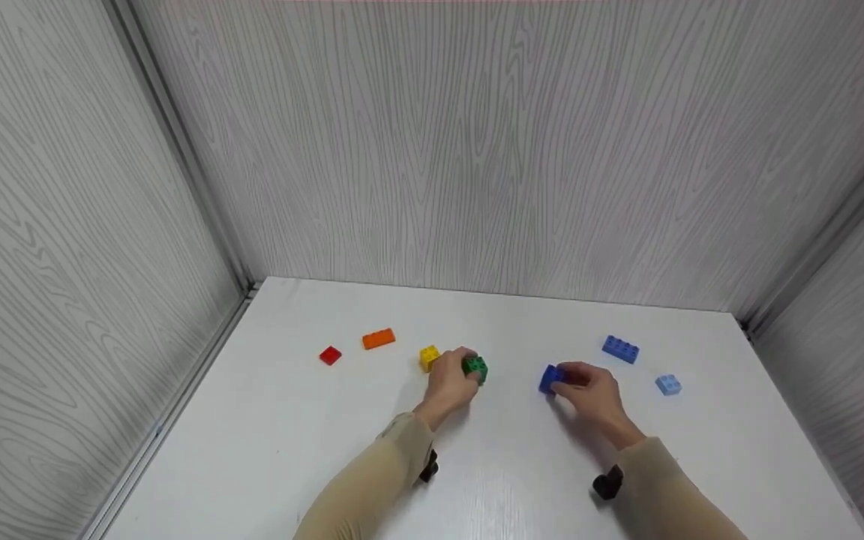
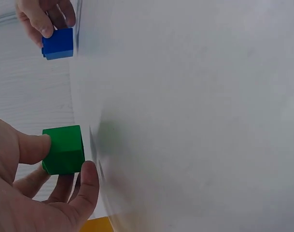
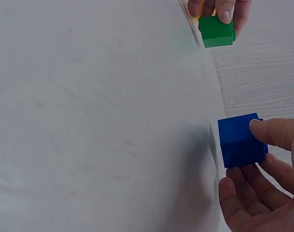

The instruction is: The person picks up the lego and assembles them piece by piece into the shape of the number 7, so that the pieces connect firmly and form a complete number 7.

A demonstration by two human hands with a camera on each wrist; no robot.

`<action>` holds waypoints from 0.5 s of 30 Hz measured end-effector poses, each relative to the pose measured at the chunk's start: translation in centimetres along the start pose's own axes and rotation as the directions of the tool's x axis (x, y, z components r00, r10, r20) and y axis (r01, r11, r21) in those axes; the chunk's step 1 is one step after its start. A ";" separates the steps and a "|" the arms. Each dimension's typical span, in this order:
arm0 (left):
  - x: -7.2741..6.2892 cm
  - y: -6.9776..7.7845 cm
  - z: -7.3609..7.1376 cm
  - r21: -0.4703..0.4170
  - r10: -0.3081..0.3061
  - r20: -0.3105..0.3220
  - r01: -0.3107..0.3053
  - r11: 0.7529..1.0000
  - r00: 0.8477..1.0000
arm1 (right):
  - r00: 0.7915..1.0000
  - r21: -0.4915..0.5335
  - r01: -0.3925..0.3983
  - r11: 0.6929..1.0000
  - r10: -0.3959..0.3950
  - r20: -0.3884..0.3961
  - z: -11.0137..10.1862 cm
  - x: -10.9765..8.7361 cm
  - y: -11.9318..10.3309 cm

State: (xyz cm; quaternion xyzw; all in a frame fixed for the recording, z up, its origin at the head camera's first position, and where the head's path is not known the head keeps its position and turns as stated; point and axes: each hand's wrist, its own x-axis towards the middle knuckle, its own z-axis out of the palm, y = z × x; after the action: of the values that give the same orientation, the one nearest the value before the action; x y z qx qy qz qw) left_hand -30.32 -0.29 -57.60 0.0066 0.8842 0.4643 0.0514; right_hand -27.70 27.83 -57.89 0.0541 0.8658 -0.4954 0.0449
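Observation:
Near the middle of the white table, my left hand [image 1: 450,381] pinches a green toy building brick [image 1: 476,368] between thumb and fingers. In the left wrist view the thumb presses one side of the green brick [image 2: 63,150] and the fingertips touch it from below. To the right, my right hand [image 1: 593,391] grips a dark blue building brick [image 1: 551,379]; its thumb lies on the blue brick [image 3: 241,140] in the right wrist view. The two held bricks are apart. A yellow brick [image 1: 429,358] stands just beside the left hand, partly hidden by it.
On the white table [image 1: 507,465], an orange brick [image 1: 379,339] and a red brick [image 1: 330,355] lie at the left. A longer blue brick [image 1: 620,349] and a light blue brick [image 1: 669,385] lie at the right. Grey wood-patterned panels [image 1: 439,150] wall the back and sides.

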 end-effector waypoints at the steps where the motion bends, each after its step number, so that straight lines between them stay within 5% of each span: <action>1: -0.1 0.0 -0.1 -0.002 0.003 0.001 -0.003 1.000 1.000 | 1.000 -0.003 0.008 1.000 -0.008 0.003 0.1 0.0 0.0; 15: -1.2 -0.7 -0.9 -0.073 0.080 0.032 -0.077 0.994 0.996 | 0.989 0.005 0.141 0.990 -0.141 0.038 1.9 -1.0 -0.8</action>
State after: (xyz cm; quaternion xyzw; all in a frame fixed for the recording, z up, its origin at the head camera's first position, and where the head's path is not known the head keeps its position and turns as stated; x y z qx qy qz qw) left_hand -29.22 -1.50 -57.52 0.0476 0.8650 0.4971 0.0487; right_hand -26.83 25.75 -57.98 -0.0167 0.8658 -0.4994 0.0261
